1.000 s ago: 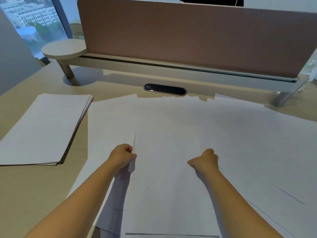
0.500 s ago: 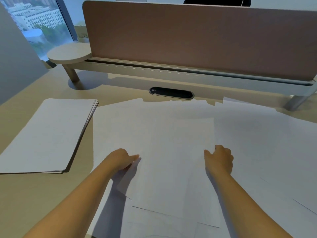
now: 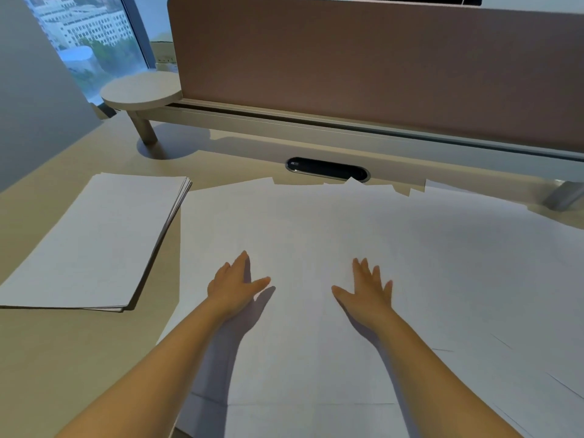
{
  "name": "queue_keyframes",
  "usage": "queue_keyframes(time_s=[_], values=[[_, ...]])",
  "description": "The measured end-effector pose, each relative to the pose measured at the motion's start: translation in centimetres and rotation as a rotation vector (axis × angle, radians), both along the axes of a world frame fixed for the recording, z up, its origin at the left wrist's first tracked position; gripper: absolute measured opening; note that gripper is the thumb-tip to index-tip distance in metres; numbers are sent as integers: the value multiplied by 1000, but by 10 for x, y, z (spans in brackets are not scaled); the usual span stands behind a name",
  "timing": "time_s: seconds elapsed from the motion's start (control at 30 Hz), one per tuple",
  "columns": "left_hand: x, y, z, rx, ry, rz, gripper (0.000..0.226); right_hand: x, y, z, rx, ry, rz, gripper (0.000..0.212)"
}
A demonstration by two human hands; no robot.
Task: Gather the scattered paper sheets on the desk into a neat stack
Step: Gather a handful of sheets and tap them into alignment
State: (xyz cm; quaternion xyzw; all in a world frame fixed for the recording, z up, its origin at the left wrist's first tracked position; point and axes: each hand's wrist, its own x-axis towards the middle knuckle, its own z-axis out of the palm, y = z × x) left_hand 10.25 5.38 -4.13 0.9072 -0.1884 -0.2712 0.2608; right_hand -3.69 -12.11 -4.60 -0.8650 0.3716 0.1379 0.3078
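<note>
A view from the person's head looks down at a pale beige worktop (image 3: pixel 79 358). Both bare forearms reach forward from the bottom edge of the view.

The left hand (image 3: pixel 232 284) lies flat on loose white paper, palm down, its fingers (image 3: pixel 240 262) straight and close together, the thumb spread out to the right. The right hand (image 3: pixel 366 287) lies flat in the same way a little to the right, fingers slightly fanned, thumb pointing left. The two thumbs point toward each other with bare paper between them. Neither hand grips anything; both rest open on the sheets.

The scattered paper sheets (image 3: pixel 426 263) cover the middle and right of the worktop in one broad, overlapping layer. Their far edges form an uneven, stepped line near the back of the worktop, and faint sheet edges cross near the bottom and right of the view.

To the left, just beside this layer, sits a neat stack (image 3: pixel 91 241) of white paper, turned at a slight angle, its right edge showing many thin layers.

Behind the papers, a dark oval cable port (image 3: pixel 327 169) is set into the worktop; one sheet corner touches its near rim. A brown divider panel (image 3: pixel 363 64) stands across the back. At its left end is a small round shelf (image 3: pixel 140 91) on a short leg. A window (image 3: pixel 85 36) at upper left shows buildings outside.
</note>
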Motion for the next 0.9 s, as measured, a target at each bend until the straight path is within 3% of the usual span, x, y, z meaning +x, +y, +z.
queue_keyframes(time_s=[0.13,0.27,0.37,0.43,0.5,0.53,0.63,0.77,0.83,0.9], values=[[3,1,8,-333,208,284,67,-7,-5,3,-31,-135,-286,65],[-1,-5,8,-247,316,427,61,1,3,15,61,-68,-462,63],[1,3,3,-214,322,454,34,8,1,13,219,-171,-576,62],[0,7,7,-230,317,446,10,9,1,11,348,-243,-587,43],[0,10,8,-236,272,444,17,8,6,16,340,-254,-496,14],[1,11,8,-250,260,451,20,8,7,19,308,-269,-445,11],[3,15,7,-306,250,488,18,4,11,23,237,-295,-381,33],[4,14,6,-410,166,546,17,-2,6,21,206,-322,-382,22],[3,12,7,-427,110,539,16,-5,4,20,170,-315,-384,43],[4,9,5,-416,70,504,15,-7,3,17,169,-310,-360,47]])
